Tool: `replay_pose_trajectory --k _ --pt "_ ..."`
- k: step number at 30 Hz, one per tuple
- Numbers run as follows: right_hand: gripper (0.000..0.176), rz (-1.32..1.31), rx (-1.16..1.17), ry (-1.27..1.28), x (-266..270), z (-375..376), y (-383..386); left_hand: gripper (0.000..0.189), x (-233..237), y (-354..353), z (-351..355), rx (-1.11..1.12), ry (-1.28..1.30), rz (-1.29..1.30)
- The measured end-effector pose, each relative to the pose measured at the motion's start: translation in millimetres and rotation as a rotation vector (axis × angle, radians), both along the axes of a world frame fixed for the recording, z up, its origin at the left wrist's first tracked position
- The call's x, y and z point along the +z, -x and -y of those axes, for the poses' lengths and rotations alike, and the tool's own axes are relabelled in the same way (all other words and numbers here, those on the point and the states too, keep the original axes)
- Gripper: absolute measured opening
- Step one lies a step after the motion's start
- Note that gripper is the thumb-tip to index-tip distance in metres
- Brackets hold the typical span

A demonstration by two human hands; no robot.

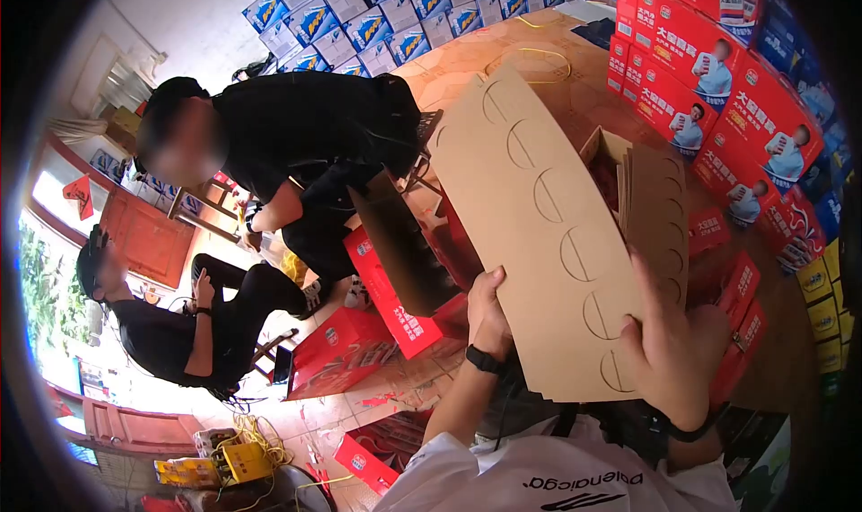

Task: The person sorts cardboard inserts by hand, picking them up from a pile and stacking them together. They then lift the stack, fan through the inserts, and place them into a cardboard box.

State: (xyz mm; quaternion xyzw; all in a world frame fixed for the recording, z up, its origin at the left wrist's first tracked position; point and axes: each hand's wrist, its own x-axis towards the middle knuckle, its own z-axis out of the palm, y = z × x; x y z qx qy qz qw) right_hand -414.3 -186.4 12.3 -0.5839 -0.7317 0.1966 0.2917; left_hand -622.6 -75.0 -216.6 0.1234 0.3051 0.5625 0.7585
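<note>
Tilted up in front of me is a tall stack of brown cardboard sheets (561, 216) with rows of half-round cuts. My left hand (489, 313) grips its left edge, fingers partly hidden by the board. On the lower right edge my right hand (675, 355) holds on, thumb pressed against the face. More cut cardboard sheets (660, 211) stand behind, beside an open brown carton (603, 144). To the left of the stack an open red carton (404, 319) has dark contents I cannot make out.
A person in black (305, 135) bends over at the left, and another person (162, 332) sits farther away. Red cartons (691, 72) are piled at the right, blue-and-white boxes (386, 22) at the back. A red box (341, 346) and yellow straps (256, 449) lie on the floor.
</note>
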Motion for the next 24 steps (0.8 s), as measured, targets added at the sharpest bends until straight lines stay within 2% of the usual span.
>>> replay_pose_trajectory --k 1,4,7,10,14,18,20,23,24 --pt "0.069 -0.02 0.013 0.021 -2 -1 3 0.066 -1 -1 0 0.024 -0.007 -0.047" --pt "0.069 -0.058 0.056 0.043 -13 -6 9 0.09 6 -4 0 0.093 -0.067 -0.159" --pt "0.07 0.004 0.064 0.015 -16 -12 13 0.109 -4 4 -1 -0.021 -0.117 -0.299" --pt "0.072 0.038 0.051 -0.02 -23 -14 16 0.1 1 1 2 0.03 -0.135 -0.144" --pt "0.077 0.111 0.055 -0.046 -24 -14 20 0.087 -3 4 0 -0.026 -0.094 -0.013" --pt "0.084 0.147 0.143 -0.066 -13 -19 5 0.081 31 -4 6 -0.017 -0.076 0.118" --pt "0.089 -0.008 0.146 -0.018 -17 -27 -14 0.08 28 -2 6 0.001 -0.07 0.111" --pt "0.101 -0.386 0.045 0.147 -38 -41 -38 0.077 12 5 4 0.019 -0.049 0.069" --pt "0.103 -0.495 0.087 0.196 -50 -41 -43 0.076 13 7 4 0.014 -0.044 0.074"
